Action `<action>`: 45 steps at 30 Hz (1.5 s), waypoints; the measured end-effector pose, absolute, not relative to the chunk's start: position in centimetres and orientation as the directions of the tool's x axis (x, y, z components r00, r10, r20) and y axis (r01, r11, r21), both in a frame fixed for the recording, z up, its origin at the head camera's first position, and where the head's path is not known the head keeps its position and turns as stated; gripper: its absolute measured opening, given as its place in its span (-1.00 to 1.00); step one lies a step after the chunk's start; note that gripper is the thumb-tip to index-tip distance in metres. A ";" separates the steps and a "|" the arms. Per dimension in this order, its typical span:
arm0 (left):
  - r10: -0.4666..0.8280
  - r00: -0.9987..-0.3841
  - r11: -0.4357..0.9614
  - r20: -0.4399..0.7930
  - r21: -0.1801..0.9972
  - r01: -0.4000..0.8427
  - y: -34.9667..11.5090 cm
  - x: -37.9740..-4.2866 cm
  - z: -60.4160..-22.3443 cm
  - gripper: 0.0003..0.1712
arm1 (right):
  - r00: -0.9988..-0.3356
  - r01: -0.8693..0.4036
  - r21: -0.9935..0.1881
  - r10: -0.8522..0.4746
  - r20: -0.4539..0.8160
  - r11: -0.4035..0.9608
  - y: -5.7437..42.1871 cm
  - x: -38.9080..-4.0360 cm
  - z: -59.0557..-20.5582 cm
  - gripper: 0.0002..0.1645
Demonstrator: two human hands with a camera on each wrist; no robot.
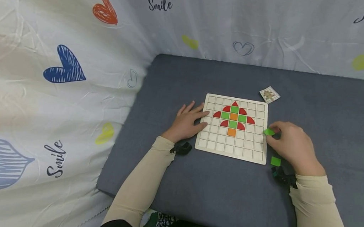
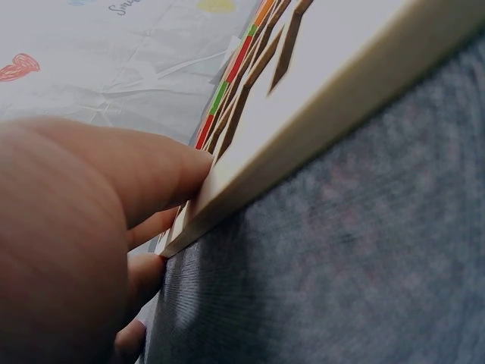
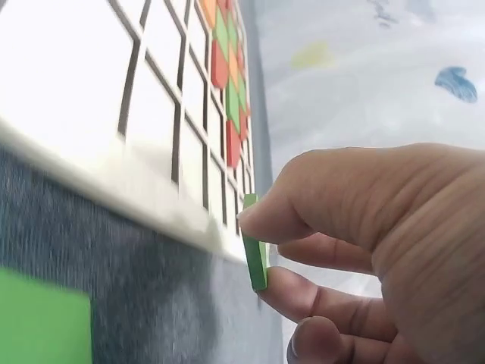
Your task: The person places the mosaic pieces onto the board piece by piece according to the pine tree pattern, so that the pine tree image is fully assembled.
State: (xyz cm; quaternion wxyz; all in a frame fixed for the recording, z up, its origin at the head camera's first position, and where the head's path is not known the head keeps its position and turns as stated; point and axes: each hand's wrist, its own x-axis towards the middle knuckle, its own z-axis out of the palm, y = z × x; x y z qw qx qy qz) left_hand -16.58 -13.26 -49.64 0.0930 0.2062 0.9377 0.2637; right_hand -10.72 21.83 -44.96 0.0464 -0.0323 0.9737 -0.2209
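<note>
A white grid board [image 1: 212, 140] lies on the grey table, with red, green and orange tiles set in its squares in a tree-like pattern. My left hand [image 1: 185, 123] rests at the board's left edge, thumb and fingertips touching the rim, fingers fairly straight. Just off the board's right edge, my right hand [image 1: 291, 145] pinches a green tile [image 3: 255, 243] between thumb and fingers. Another green tile [image 1: 276, 161] lies on the table below that hand, near the board's lower right corner.
A small card [image 1: 269, 95] with a printed grid pattern lies beyond the board's upper right corner. The grey table [image 1: 214, 187] ends at a white curtain [image 1: 272, 31] printed with hearts, at the back and on the left.
</note>
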 end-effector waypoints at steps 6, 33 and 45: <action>0.431 -0.900 0.776 -0.064 0.535 0.334 -13.3 -16.5 -49.7 -0.37 | -0.986 -0.098 -0.440 -0.147 -0.079 0.893 20.2 -10.9 -44.6 -0.60; 0.434 -0.898 0.783 -0.072 0.523 0.337 -13.3 -16.6 -49.7 -0.36 | -0.933 -0.269 -0.512 -0.353 -0.073 0.816 14.6 -12.5 -44.6 -0.64; 0.438 -0.896 0.786 -0.073 0.514 0.343 -13.2 -16.6 -49.7 -0.36 | -0.888 -0.381 -0.510 -0.458 -0.029 0.771 12.5 -13.2 -45.2 -0.69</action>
